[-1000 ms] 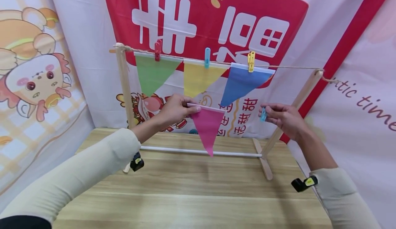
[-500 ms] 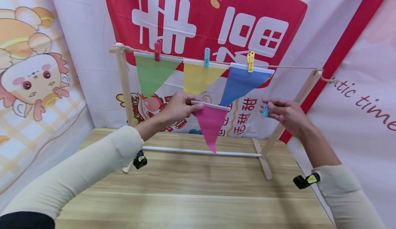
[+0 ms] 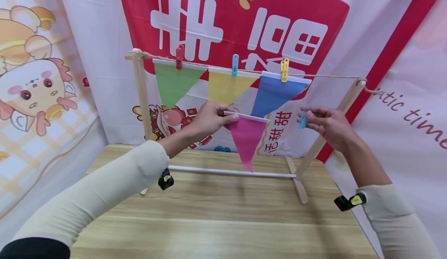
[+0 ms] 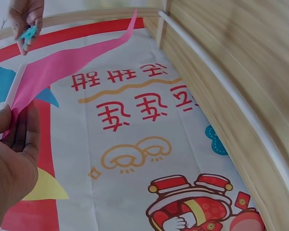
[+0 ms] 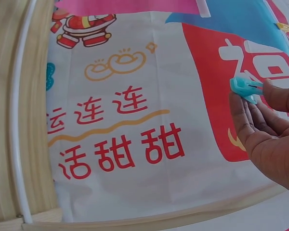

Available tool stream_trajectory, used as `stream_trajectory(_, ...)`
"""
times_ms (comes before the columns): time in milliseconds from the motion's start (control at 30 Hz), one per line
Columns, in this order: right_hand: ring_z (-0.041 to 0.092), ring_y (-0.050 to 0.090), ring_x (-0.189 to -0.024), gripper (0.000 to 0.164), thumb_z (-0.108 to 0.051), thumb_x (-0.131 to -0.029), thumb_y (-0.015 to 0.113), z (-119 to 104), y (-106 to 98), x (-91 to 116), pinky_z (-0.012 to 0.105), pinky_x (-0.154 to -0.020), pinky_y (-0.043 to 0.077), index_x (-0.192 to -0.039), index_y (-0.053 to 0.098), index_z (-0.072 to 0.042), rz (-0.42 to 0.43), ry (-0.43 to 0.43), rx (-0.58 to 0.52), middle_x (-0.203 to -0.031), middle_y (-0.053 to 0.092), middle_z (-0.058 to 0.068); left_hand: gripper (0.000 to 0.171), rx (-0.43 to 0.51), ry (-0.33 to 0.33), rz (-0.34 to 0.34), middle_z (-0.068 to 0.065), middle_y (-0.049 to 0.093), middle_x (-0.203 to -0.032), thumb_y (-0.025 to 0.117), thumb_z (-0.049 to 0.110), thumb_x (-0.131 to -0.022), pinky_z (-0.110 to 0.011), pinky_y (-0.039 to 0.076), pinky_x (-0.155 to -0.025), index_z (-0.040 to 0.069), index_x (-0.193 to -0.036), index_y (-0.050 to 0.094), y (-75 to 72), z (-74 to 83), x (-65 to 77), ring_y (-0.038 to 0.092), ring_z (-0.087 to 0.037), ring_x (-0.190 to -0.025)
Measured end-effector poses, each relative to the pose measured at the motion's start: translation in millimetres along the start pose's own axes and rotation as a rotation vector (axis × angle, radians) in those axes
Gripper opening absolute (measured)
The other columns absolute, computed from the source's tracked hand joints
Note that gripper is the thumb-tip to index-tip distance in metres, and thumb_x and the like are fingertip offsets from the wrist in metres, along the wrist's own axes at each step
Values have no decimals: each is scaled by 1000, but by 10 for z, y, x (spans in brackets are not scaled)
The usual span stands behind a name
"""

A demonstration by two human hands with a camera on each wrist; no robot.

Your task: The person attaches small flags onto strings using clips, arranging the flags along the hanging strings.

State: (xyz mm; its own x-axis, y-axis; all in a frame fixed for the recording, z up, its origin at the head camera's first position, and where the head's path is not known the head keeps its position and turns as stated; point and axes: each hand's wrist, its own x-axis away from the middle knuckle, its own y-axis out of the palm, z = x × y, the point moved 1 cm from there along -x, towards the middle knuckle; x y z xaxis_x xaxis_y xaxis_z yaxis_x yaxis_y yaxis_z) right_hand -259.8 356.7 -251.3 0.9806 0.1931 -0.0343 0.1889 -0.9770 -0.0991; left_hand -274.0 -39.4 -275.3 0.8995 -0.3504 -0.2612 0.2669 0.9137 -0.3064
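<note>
Pink pennant [image 3: 246, 138] hangs by its white top edge from the left hand [image 3: 208, 118], whose fingers [image 4: 24, 132] pinch one corner, below a string [image 3: 328, 76] carrying green [image 3: 172, 83], yellow [image 3: 225, 86] and blue [image 3: 272, 94] flags on a wooden rack [image 3: 140, 96]. Well apart to the side, the right hand [image 3: 326, 125] pinches a turquoise clothespin [image 3: 302, 119] between thumb and fingers [image 5: 250, 122], above the wooden surface [image 3: 223, 224].

Both arms are stretched forward and raised, cream sleeves covering the forearms, with a small black device worn at each wrist. The left hand [image 3: 209, 120] is held with thumb and fingers pinched together at its right side. The right hand [image 3: 326, 126] is turned leftward, its fingertips [image 5: 272, 94] likewise pinched, the remaining fingers loosely extended.
</note>
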Motion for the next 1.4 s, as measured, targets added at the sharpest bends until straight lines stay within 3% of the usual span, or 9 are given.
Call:
stream_trajectory(167, 11, 82, -116, 37, -23, -110, 75, -39, -15, 20, 21, -99, 65, -147, 73, -20, -13, -27, 3, -133, 81, -8, 23, 0, -5, 6, -17, 84, -108, 81, 19, -107, -28, 66, -75, 4, -124, 85, 46, 66, -4, 75, -25, -84)
stream_trajectory(467, 11, 80, -117, 35, -23, -110, 75, -73, -25, 10, 21, -98, 66, -145, 73, -22, -4, -43, 31, -134, 78, -8, 23, 17, -20, 38, -12, 86, -103, 84, 22, -105, -28, 66, -78, 7, -122, 87, 83, 126, -63, 79, -21, -86)
stream_trajectory(667, 10, 79, -116, 35, -22, -110, 75, -159, -8, 11, 21, -97, 66, -145, 74, -22, -4, -63, 42, -131, 79, -9, 23, 76, -6, 49, -19, 85, -106, 81, 16, -106, -38, 71, -87, 0, -121, 85, 69, 198, -163, 79, -17, -84)
stream_trajectory(833, 10, 80, -115, 34, -22, -109, 76, -278, 8, 27, 22, -97, 66, -143, 77, -25, 31, -80, 81, -129, 81, -10, 23, 81, 2, 34, -17, 85, -109, 79, 17, -108, -45, 71, -95, 2, -124, 85, 66, 289, -197, 79, -19, -88)
stream_trajectory(1100, 10, 81, -113, 32, -20, -109, 75, -469, -36, 64, 20, -94, 66, -140, 80, -25, 55, -120, 76, -129, 82, -9, 24, 84, 36, 6, -15, 84, -113, 77, 18, -109, -35, 70, -92, 4, -128, 84, 170, 432, -256, 82, -24, -95)
stream_trajectory(1400, 11, 76, -115, 35, -16, -110, 73, -628, -47, 66, 20, -91, 67, -144, 78, -20, 39, -165, 46, -134, 77, -7, 27, 70, 39, 9, -15, 83, -118, 73, 19, -111, -33, 69, -96, 3, -131, 82, 276, 481, -325, 82, -24, -102)
